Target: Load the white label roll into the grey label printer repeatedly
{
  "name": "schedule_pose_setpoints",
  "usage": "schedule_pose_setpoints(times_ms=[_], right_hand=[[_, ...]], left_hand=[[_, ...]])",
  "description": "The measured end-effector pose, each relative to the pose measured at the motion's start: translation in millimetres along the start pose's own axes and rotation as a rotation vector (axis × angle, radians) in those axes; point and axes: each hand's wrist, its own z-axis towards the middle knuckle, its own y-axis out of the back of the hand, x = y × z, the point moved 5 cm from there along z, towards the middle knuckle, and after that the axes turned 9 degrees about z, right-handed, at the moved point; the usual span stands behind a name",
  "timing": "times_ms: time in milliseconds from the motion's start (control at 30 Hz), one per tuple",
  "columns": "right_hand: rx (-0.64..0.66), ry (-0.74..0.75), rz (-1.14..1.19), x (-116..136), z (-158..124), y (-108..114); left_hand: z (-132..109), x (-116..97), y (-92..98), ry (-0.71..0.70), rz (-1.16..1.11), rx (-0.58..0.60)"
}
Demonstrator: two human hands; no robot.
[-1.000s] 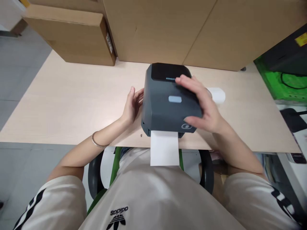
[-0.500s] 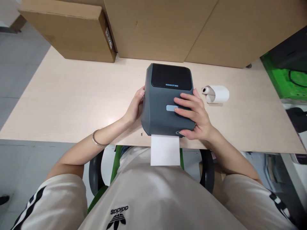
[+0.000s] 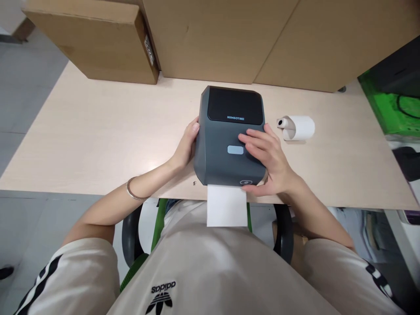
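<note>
A dark grey label printer [image 3: 223,164] with a black top panel and a pale blue button stands at the desk's front edge. White label paper [image 3: 226,208] hangs out of its front slot. My left hand [image 3: 187,142] grips the printer's left side, thumb against the edge and the other fingers mostly hidden. Over the printer's right front part, my right hand [image 3: 271,162] is open with fingers spread. Its fingertips are on or just above the casing, right of the button, and its thumb is by the front edge near the paper.
On the desk [image 3: 114,135], right of the printer, lies a partly unrolled white paper roll [image 3: 298,127]. A flat cardboard box [image 3: 108,52] stands at the back left, beside large cardboard panels [image 3: 223,39]. Green and black items [image 3: 380,105] are at the far right.
My right index and middle fingers have slid off the blue button to the right, so it shows whole. My right thumb has shifted down to the front edge. The left hand stays put.
</note>
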Motion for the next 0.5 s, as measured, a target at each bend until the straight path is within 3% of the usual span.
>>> schedule_pose_setpoints(times_ms=[133, 267, 400, 500], right_hand=[[0.073, -0.006, -0.032, 6.9, 8.4, 15.0], [0.017, 0.099, -0.108, 19.1, 16.3, 31.9], [0.127, -0.009, -0.169, 22.7, 20.7, 38.5], [0.041, 0.107, -0.136, 30.3, 27.0, 55.3]], left_hand=[[-2.1, 2.3, -1.0, 0.024, -0.019, -0.016], [-2.4, 2.8, -1.2, 0.046, -0.073, -0.029], [-2.8, -0.9, -1.2, 0.037, -0.062, -0.053], [-2.9, -0.4, -3.6, 0.024, -0.004, -0.034]])
